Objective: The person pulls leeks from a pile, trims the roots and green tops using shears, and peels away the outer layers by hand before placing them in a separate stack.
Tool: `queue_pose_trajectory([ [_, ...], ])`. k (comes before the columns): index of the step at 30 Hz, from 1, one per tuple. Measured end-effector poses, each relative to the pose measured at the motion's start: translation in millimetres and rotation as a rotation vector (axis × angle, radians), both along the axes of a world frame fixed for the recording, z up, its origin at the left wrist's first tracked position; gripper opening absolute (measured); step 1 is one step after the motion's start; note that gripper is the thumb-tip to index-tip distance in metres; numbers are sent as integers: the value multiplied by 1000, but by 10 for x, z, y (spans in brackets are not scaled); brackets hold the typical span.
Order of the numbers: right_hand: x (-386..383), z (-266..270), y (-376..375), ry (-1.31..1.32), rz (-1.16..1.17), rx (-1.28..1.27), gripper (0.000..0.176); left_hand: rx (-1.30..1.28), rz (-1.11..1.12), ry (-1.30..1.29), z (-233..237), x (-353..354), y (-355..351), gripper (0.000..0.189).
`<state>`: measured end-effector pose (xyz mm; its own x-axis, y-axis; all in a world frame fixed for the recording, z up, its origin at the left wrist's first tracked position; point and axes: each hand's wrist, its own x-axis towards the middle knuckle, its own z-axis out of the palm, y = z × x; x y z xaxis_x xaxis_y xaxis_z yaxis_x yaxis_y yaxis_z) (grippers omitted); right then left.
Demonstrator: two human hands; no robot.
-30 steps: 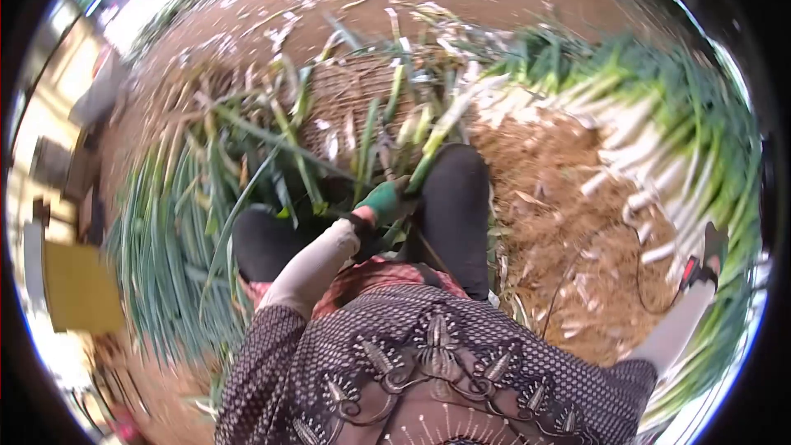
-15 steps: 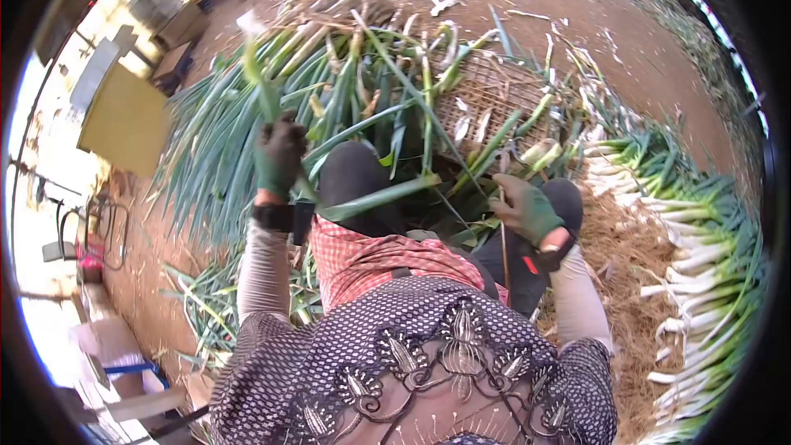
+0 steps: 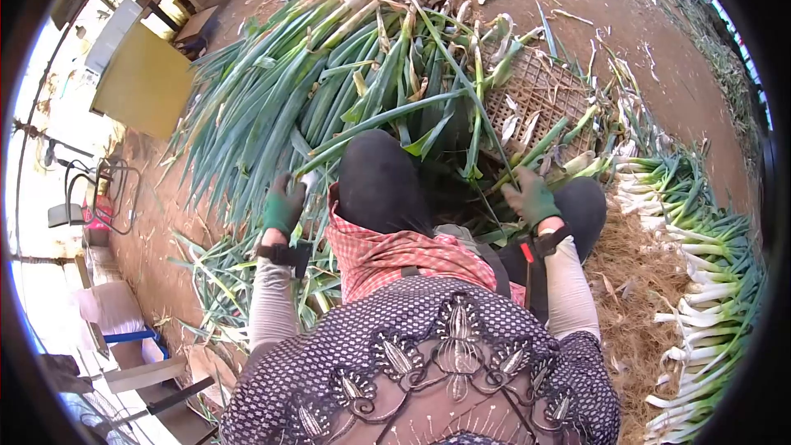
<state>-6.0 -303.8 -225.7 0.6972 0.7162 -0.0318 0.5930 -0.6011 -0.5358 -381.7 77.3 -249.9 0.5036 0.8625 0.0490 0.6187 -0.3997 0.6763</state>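
Observation:
My left hand [image 3: 284,207], in a green and dark glove, is beside the hanging leaf tips of the leek pile [image 3: 329,74], its thumb and fingers apart and nothing visible between them. My right hand [image 3: 531,199], also gloved, is curled in front of my right knee, next to green leek stalks [image 3: 547,142]. What its fingers close on is too small to make out. A thin item with a red part [image 3: 527,254] shows below the right wrist. Between my knees lie dark shadow and loose leaves.
A woven basket surface [image 3: 540,92] lies beyond my knees. Leeks with white stems [image 3: 704,301] form a curved row at the right, beside brown root trimmings [image 3: 634,280]. Loose leaves [image 3: 218,280] lie at the lower left. A yellow panel [image 3: 147,81] stands at the upper left.
The leek held upright in my left hand is gone from it; that hand has lowered and opened. My right hand has shifted slightly. The whole view has shifted a little.

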Motion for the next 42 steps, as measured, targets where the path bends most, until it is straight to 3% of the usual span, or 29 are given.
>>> queue_pose_trajectory([
  [3, 320, -231, 39, 464, -142, 282, 35, 49, -144, -148, 434, 829, -27, 55],
  [6, 629, -260, 289, 803, -149, 446, 31, 232, -195, 29, 616, 1509, 205, 59],
  [7, 632, -178, 413, 878, -320, 476, 28, 160, -186, 182, 614, 1676, 346, 65],
  [9, 892, -658, 533, 1064, -447, 580, 34, 16, -165, 492, 597, 1944, 664, 75],
  [10, 1012, -880, 598, 1159, -509, 633, 39, -102, -191, 544, 479, 2016, 903, 90],
  [11, 1100, -952, 654, 1295, -477, 576, 40, -161, -199, 625, 373, 2056, 1089, 92],
  [12, 1066, -1042, 745, 1323, -518, 595, 35, -221, -208, 705, 268, 2109, 1242, 94],
  [14, 1247, -1798, 798, 1646, -542, 645, 23, -83, -104, 636, 0, 1993, 1268, 94],
  [16, 1061, -2598, 1054, 339, -55, 623, 35, 8, -112, 646, -237, 1955, 1320, 95],
  [18, 1066, -2278, 1249, 571, -218, 286, 53, -126, -90, 623, 1, 1988, 1219, 98],
  [19, 1019, -2245, 1401, 771, -365, 270, 53, -191, -120, 577, -35, 1939, 1269, 95],
  [20, 983, -2228, 1541, 970, -514, 248, 53, -181, -196, 557, -418, 1787, 1498, 93],
  [21, 964, -1852, 1682, 1292, -619, 77, 56, -172, -272, 536, -801, 1637, 1728, 90],
  [22, 955, -2012, 1784, 1432, -602, 142, 54, -227, -194, 587, -426, 1785, 1497, 86],
  [24, 927, -2499, 2095, 1862, -332, 546, 51, -416, -223, 624, -292, 1916, 1400, 62],
  [25, 872, -2663, 2286, 2107, -142, 719, 50, -408, -426, 512, -439, 1882, 1429, 56],
  [26, 766, -2747, 2479, 2291, 32, 824, 48, -374, -668, 514, -903, 1785, 1646, 49],
  [27, 610, -2336, 2685, 2236, 46, 830, 42, -340, -902, 485, -1371, 1688, 1866, 42],
  [28, 504, -2087, 2810, 2179, 49, 837, 35, -426, -813, 332, -1655, 1616, 1978, 41],
  [29, 467, -2350, 2843, 2037, 85, 873, 36, -513, -720, 182, -1864, 1538, 1992, 41],
  [31, 454, -2087, 2766, 2078, 140, 942, 35, -680, -623, 36, -1954, 1519, 1988, 40],
  [33, 491, -2289, 2835, 1414, 366, 830, 33, -649, -609, 158, -2095, 1383, 2088, 30],
  [34, 504, -2350, 2893, 1632, 378, 883, 33, -621, -601, 217, -1923, 1448, 2089, 27],
  [36, 532, -2473, 3009, 2087, 353, 945, 31, -979, 18, 170, -1517, 1945, 1709, 32],
  [37, 522, -2633, 3043, 1950, 389, 917, 31, -855, -9, 178, -1138, 2133, 1496, 35],
  [38, 485, -2467, 3042, 1849, 301, 908, 30, -732, -39, 187, -659, 2301, 1274, 39],
  [40, 411, -2076, 3046, 1647, 128, 855, 32, -667, -287, 253, -315, 2328, 1242, 36],
  [41, 451, -1753, 3000, 1729, 100, 886, 33, -628, -409, 278, -204, 2349, 1255, 37],
  [42, 463, -1561, 2972, 1813, 71, 914, 33, -77, -903, 299, -262, 2264, 1378, 35],
])
